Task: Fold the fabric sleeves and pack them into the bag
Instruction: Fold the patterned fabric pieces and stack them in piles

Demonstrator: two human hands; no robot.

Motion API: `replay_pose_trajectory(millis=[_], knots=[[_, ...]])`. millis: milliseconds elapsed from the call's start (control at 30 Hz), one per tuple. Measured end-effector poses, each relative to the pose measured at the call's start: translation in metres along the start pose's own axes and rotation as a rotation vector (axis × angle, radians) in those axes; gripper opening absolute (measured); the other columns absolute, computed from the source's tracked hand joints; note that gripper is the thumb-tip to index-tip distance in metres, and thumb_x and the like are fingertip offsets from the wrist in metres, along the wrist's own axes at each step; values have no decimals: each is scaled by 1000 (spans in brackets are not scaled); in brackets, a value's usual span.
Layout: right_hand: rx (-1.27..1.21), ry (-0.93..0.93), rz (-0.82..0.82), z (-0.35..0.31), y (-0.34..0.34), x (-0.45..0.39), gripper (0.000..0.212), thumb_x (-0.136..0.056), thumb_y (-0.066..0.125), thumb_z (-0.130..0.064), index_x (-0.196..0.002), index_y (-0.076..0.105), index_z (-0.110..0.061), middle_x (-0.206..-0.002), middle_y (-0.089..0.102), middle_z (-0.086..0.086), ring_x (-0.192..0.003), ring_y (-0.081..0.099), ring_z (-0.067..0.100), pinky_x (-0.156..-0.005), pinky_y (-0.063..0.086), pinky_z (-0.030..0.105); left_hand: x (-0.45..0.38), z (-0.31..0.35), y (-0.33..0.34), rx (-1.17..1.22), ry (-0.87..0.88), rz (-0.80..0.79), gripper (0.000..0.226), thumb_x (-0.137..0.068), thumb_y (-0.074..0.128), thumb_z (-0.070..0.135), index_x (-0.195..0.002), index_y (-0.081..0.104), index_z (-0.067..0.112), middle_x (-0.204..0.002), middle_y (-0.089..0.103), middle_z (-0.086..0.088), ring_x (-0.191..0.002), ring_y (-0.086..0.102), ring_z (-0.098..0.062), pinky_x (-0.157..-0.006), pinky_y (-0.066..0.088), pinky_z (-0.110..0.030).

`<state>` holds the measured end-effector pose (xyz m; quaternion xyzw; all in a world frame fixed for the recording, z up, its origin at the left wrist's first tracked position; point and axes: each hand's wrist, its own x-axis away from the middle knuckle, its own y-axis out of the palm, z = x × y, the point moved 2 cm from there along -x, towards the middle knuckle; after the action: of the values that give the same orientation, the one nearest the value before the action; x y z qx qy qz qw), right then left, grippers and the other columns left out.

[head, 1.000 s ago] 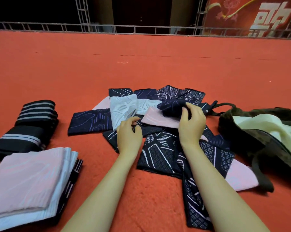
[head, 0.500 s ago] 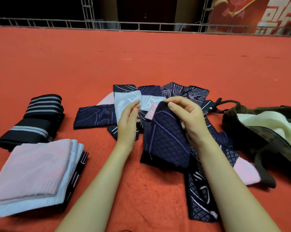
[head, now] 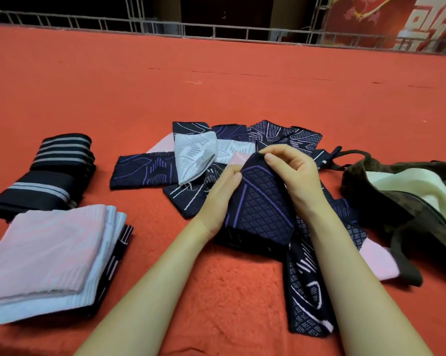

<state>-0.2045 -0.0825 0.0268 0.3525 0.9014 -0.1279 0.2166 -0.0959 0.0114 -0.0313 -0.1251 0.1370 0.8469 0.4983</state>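
Note:
A dark navy sleeve with a purple diamond pattern [head: 261,204] is lifted over the loose pile of sleeves [head: 191,163] in the middle of the red surface. My right hand [head: 291,170] pinches its top edge. My left hand [head: 221,196] grips its left edge, fingers tucked behind the cloth. The loose pile mixes navy patterned, pale blue and pink pieces. A dark olive bag [head: 396,206] lies open at the right, cream cloth [head: 417,186] showing inside it.
A folded stack of pink, pale blue and dark sleeves [head: 49,253] lies at the near left. Behind it lie folded black sleeves with grey stripes [head: 49,173]. A metal railing [head: 216,30] runs along the far edge of the red carpet.
My right hand lifted the navy diamond sleeve off the pile and drew it toward me. My left hand left the pale blue piece and took hold of the sleeve's left edge.

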Motion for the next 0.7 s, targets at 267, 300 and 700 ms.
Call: replay_pose_trajectory(millis=[267,300,700], knots=[[-21,-60,-79,-2,26,6,13,-87,55,-6,-89,65,-14,-85,67,-11,-84,61,0,-80,45,14,-1,-4,5,369,-81,105,54,-87,49,44,-117,55,0,-118,62,-14,-113,56,-24,-100,44,-34],[-17,-63,-74,-2,25,6,13,-87,55,-5,-89,65,-13,-85,66,-11,-83,61,-1,-80,44,13,-2,-1,1,279,-6,146,44,-88,49,40,-111,57,4,-110,64,-7,-107,57,-19,-96,45,-32],[-72,132,186,26,-8,-8,12,-91,58,-5,-91,69,-11,-88,67,1,-82,61,10,-80,49,23,-6,17,-30,-599,157,152,23,-76,66,35,-96,57,41,-94,63,23,-90,56,8,-86,43,-14]])
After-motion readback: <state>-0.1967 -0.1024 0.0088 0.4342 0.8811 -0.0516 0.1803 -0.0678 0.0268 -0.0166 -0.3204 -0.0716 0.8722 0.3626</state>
